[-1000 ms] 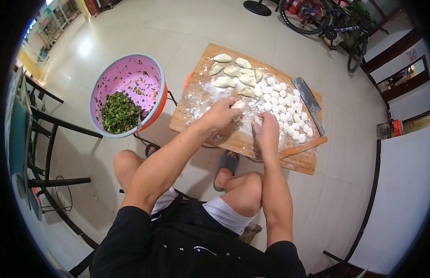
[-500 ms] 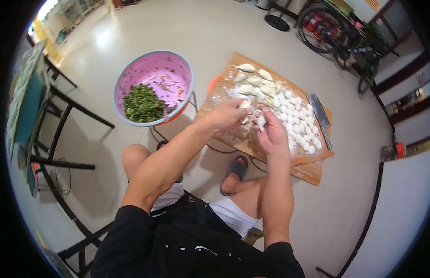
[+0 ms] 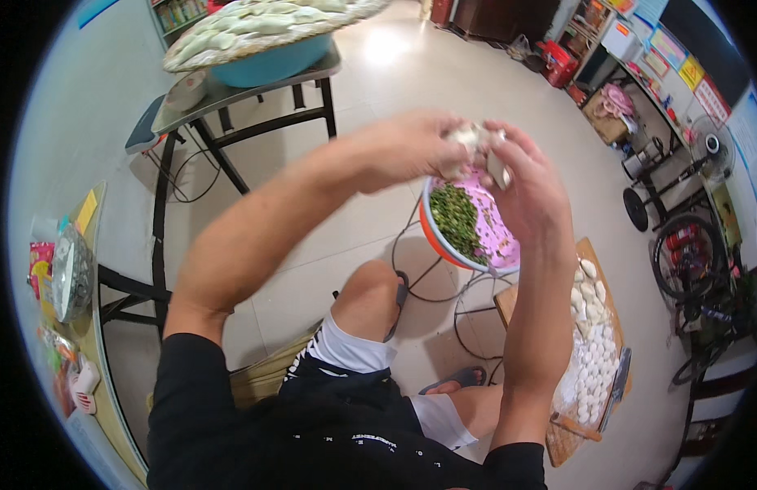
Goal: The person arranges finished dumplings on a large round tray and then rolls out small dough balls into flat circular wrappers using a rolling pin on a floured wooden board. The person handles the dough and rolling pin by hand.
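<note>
My left hand and my right hand are raised together in front of me, both pinching a small white dumpling between the fingertips. Below the hands stands a pink bowl with an orange outside, holding chopped green filling. At the right lies a floured wooden board with several folded dumplings and round dough pieces. A knife rests on the board's outer edge.
A dark-framed table at the back carries a blue basin topped by a round tray of dumplings. A glass-topped table with packets stands at the left. Bicycles and shelves line the right wall. Cables run over the tiled floor.
My view has swung left and up, so the board slid to the right. Both hands rose from the board with a piece of dough and now hold it over the pink bowl.
</note>
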### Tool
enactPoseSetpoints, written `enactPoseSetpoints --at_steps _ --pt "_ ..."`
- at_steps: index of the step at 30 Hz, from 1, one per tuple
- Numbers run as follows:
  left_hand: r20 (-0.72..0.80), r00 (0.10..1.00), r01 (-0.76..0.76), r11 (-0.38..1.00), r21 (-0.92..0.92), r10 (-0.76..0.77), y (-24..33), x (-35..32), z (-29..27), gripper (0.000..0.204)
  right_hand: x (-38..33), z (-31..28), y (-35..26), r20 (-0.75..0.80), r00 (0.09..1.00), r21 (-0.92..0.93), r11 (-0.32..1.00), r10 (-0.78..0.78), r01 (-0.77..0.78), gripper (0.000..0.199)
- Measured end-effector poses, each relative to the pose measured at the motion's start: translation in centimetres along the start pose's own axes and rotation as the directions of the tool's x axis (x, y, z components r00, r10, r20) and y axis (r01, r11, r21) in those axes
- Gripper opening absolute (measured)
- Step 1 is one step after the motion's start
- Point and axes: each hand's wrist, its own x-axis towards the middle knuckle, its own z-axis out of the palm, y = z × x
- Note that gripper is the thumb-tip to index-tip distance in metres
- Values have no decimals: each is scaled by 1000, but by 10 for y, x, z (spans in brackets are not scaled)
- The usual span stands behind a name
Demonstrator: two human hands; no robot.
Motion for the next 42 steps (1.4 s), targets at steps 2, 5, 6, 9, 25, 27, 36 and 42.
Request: enactPoseSetpoints --at_steps 2,5,6,9,25,27,36,42 --pt "-89 995 -38 995 88 46 29 -24 -41 39 31 49 -17 85 996 -105 994 -13 21 37" --pt "-150 974 -129 961 244 169 76 -53 -91 35 79 111 -31 215 974 -165 980 -73 110 38" --pt "-196 965 -102 937 334 175 92 -61 -102 32 94 126 -34 251 963 -175 974 -100 147 38" --pt "-327 932 -7 909 417 157 119 -86 -154 34 139 177 -38 409 904 -270 929 -125 251 42" --pt "-408 816 320 268 909 409 139 -73 -282 33 270 266 -1 530 755 -748 207 -385 631 47" --pt "-450 764 364 267 892 462 128 -76 -296 32 252 266 -1 432 793 -741 331 -430 584 39" --pt "-755 255 91 762 641 604 96 -193 -272 44 246 189 -6 -11 664 -591 541 -748 599 36" --pt "-955 84 -274 928 253 285 43 -214 -286 47 229 152 19 -443 869 -111 975 -220 191 48"
